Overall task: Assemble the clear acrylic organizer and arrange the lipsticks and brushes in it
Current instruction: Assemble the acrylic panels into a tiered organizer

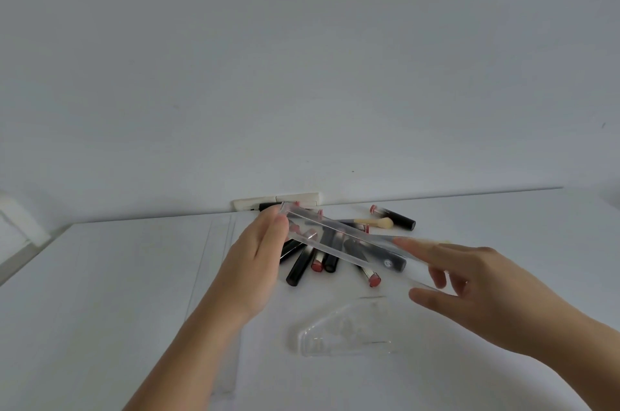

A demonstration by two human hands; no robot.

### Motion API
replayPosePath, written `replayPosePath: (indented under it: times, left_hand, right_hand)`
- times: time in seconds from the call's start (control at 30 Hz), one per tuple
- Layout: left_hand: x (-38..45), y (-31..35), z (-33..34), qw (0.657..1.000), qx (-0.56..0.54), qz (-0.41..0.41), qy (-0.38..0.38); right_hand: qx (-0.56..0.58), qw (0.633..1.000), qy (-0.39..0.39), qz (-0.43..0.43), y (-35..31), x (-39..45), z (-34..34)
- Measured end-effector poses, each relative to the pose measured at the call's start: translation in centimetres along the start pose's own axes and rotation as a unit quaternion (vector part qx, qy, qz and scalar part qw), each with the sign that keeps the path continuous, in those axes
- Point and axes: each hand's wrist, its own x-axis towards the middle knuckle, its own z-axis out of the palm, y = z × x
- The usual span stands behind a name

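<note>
My left hand (260,251) and right hand (469,279) pinch the acrylic panel (339,243); smooth edges may slip onto the lipsticks (315,263).

— What did the person have on?

— Nothing showed: both forearms were bare, no sleeve reaching into view.

— And the hands?

— The bare left hand (256,251) entered from six o'clock, the bare right hand (469,286) from four o'clock. Short, unpainted nails; rings or bands I could not make out.
</note>
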Motion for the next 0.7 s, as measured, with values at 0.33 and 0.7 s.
replayPosePath:
  times: [0.33, 0.7]
  left_hand:
    - [0.0, 1.0, -0.8, 0.984, -0.131, -0.1, -0.063]
    - [1.3, 0.1, -1.3, 0.947, -0.245, -0.189, 0.091]
  right_hand:
    - [-0.058, 0.998, 0.026, -0.015, 0.3, 0.1, -0.6]
    - [-0.093, 0.907, 0.361, -0.193, -3.8, 0.3, 1.4]
